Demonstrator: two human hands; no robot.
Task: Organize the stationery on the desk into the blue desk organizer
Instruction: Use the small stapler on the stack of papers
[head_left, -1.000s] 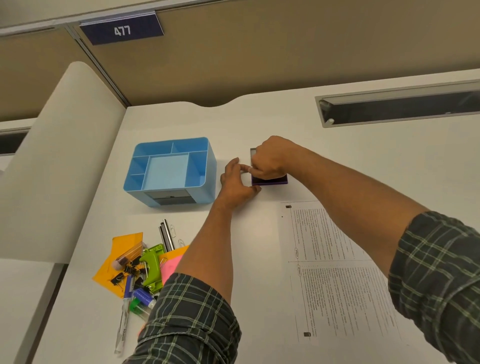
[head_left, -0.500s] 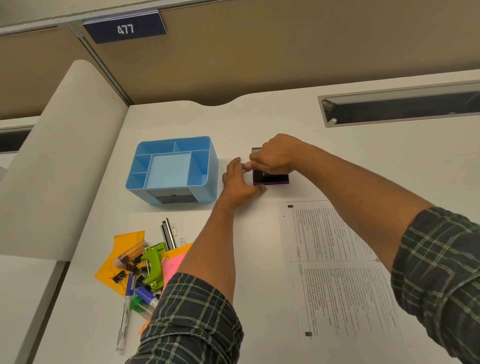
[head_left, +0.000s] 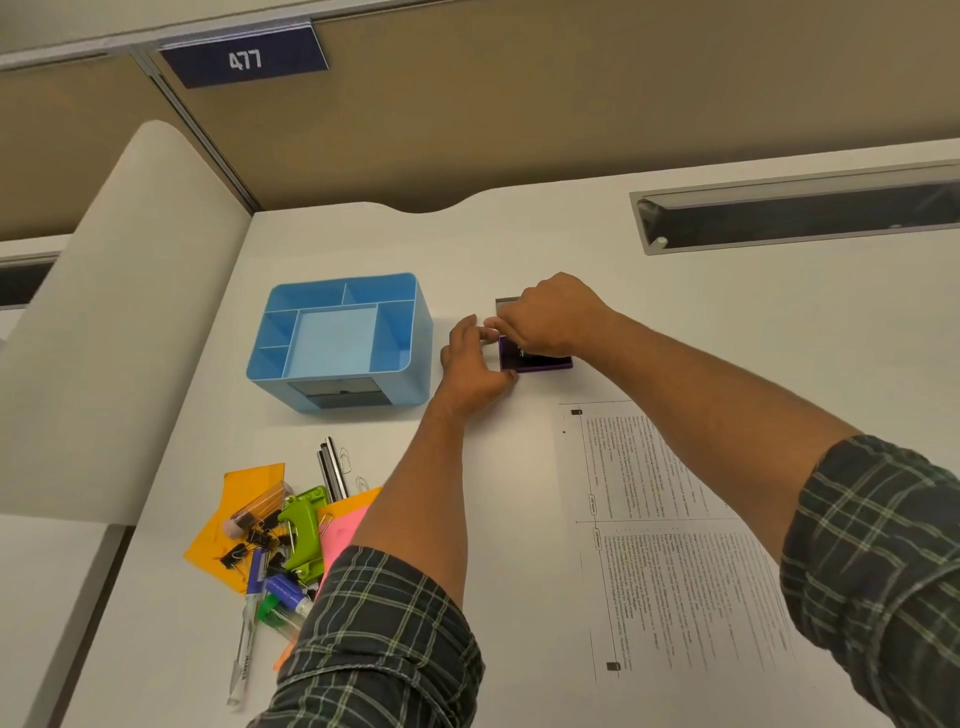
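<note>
Just beyond the left hand (head_left: 475, 364) sits a small purple box (head_left: 535, 359), and both hands are on it right now. Left hand's fingers are curled in narrow against the box's near-left corner, thumb and forefinger pinching toward the right hand's fingertips; whether they actually grip anything I cannot tell. Right hand (head_left: 548, 317) comes over the top, knuckles up, fingers tucked down onto the box and hiding most of it, closed on the box or on something inside it. A grey edge pokes out behind the right hand, possibly a lid, too hidden to say.

Left of the left hand, close by but apart, stands the organizer (head_left: 340, 340), every compartment empty as far as one can see. Nothing sorted yet, then; I'd judge this the very start.

Near the left forearm, on its left, lies the pile (head_left: 275, 530): sticky notes, a green stapler (head_left: 304, 527), binder clips, markers, paper clips. Under the right forearm, a printed sheet (head_left: 660, 525).

Risks? The box looks small and the grip is fingertip-only, so a slip could tip it and scatter whatever is inside. The left sleeve (head_left: 384, 639) hangs right over the pile's edge; pulling that arm back could drag clips off the desk (head_left: 519, 249).
</note>
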